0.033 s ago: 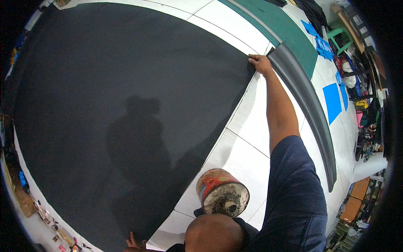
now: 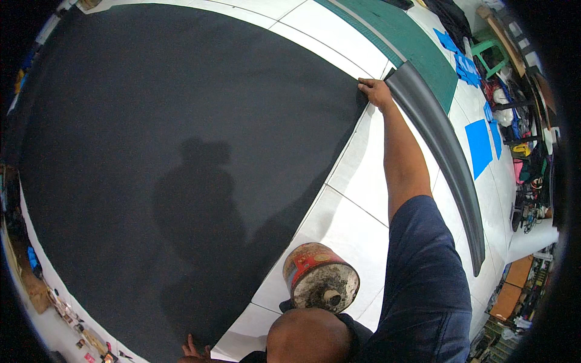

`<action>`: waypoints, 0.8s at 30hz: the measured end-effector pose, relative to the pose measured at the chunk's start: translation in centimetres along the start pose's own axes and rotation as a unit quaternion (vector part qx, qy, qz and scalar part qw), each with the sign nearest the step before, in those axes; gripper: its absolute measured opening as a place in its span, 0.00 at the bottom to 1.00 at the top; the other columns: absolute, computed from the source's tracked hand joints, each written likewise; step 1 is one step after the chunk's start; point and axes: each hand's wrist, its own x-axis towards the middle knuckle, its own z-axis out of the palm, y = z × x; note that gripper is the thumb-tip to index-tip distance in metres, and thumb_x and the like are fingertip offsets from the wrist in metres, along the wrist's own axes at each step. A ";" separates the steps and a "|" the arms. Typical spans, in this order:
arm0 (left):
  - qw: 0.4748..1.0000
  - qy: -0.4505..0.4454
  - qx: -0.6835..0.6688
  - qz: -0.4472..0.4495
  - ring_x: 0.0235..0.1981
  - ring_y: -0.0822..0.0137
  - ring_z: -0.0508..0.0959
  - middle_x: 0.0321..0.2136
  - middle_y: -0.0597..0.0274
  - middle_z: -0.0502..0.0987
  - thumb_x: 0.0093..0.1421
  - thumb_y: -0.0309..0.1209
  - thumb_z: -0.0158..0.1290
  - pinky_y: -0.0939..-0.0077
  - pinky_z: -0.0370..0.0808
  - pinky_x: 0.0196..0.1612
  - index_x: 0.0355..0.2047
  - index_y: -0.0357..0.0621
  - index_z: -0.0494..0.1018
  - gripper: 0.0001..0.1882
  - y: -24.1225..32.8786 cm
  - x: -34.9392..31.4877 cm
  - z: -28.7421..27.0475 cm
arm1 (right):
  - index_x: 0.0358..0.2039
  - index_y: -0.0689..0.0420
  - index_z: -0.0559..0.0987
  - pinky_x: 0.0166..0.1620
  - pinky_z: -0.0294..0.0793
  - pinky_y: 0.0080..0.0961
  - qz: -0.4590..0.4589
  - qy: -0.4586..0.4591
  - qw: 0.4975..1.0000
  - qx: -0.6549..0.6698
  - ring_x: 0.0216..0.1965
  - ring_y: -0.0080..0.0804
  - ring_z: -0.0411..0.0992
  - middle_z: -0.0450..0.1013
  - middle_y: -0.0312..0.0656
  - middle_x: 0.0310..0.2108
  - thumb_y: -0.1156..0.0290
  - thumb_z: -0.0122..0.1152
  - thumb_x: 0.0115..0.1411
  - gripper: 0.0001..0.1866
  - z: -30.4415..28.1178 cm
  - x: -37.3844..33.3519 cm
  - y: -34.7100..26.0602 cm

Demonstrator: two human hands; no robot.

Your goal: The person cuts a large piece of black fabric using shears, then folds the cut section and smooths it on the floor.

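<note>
One broad sheet (image 2: 181, 130) lies flat — matte, black.

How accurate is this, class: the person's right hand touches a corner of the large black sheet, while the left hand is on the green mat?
Only the left hand is misplaced: the head view shows it at the lower end of the large black sheet, not on the green mat. The right hand does touch a corner.
</note>
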 end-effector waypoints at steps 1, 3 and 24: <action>1.000 -0.001 -0.001 -0.001 0.50 0.35 0.67 0.50 0.33 0.63 0.42 0.38 0.66 0.47 0.65 0.56 0.67 0.48 0.48 0.55 0.2 -0.1 -0.2 | 0.50 0.54 0.78 0.48 0.71 0.25 -0.007 0.011 1.000 0.007 0.42 0.32 0.76 0.79 0.45 0.42 0.62 0.61 0.59 0.19 0.1 -0.2 0.0; 1.000 0.003 -0.003 -0.005 0.50 0.35 0.67 0.50 0.33 0.63 0.42 0.38 0.66 0.47 0.65 0.56 0.67 0.47 0.48 0.54 0.4 -0.2 -0.5 | 0.49 0.55 0.79 0.48 0.71 0.27 -0.021 0.019 0.999 -0.023 0.43 0.34 0.77 0.78 0.47 0.42 0.62 0.60 0.59 0.19 0.6 -0.7 -0.9; 0.974 -0.032 -0.224 -0.013 0.58 0.36 0.60 0.54 0.37 0.60 0.40 0.34 0.65 0.48 0.60 0.60 0.59 0.54 0.63 0.43 2.7 0.7 -4.0 | 0.39 0.54 0.77 0.28 0.77 0.32 -0.183 -0.370 0.909 -0.059 0.25 0.40 0.77 0.75 0.44 0.24 0.56 0.71 0.49 0.21 -7.3 -42.9 -19.0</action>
